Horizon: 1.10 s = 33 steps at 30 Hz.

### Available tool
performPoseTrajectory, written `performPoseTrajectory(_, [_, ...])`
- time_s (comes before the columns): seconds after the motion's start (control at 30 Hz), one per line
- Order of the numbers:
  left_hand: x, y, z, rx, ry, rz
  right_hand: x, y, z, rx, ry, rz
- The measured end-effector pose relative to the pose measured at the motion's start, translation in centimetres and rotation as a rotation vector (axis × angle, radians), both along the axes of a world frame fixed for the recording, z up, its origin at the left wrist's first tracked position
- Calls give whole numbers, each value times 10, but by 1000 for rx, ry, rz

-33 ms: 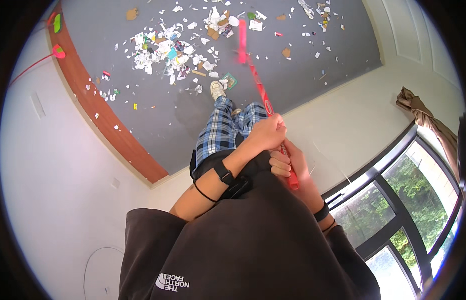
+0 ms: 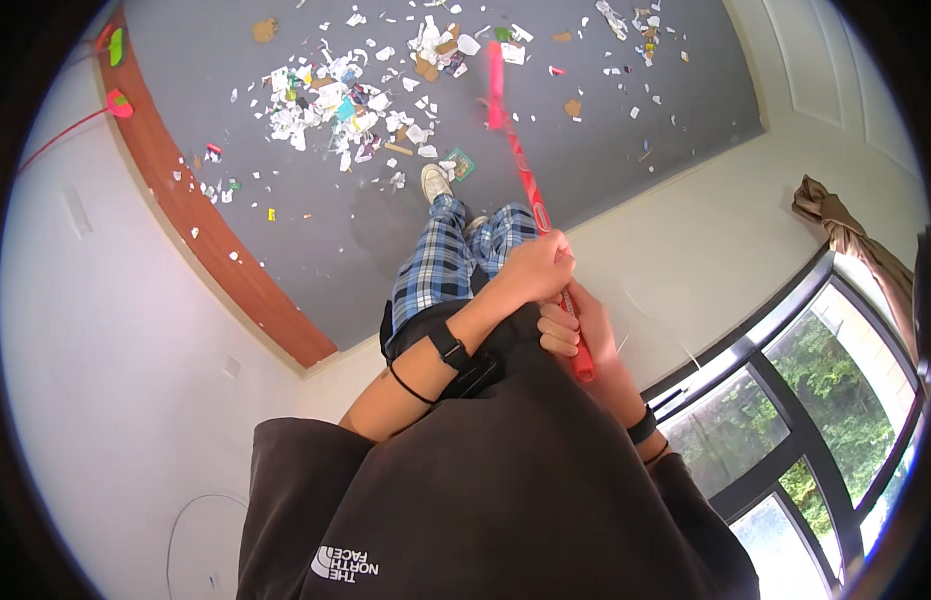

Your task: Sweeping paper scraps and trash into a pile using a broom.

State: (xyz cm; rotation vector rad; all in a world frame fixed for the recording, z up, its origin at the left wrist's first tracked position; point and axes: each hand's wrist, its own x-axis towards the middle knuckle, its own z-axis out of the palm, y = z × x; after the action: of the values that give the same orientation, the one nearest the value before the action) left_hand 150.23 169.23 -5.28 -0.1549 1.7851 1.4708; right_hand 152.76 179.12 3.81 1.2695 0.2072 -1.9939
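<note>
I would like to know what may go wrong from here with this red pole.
The pink head of the red pole appears close to loose scraps; a quick swing might scatter them. A green card lies by the left shoe, so a step forward could slip on it. The pole's near end sticks out past the right grip, so it might poke the shirt.

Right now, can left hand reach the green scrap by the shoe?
Probably not: the left hand is closed around the red pole, and the green scrap lies on the floor, well below it.
</note>
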Motion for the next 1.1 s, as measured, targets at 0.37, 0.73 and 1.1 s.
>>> performPoseTrajectory(0.37, [-33, 62, -18, 371, -44, -71, -26, 45, -1, 342, 64, 82])
performPoseTrajectory(0.73, [-151, 196, -2, 365, -281, -155, -123, 211, 10, 313, 231, 181])
performPoseTrajectory(1.1, [-249, 347, 21, 291, -274, -326, -196, 359, 4, 400, 355, 188])
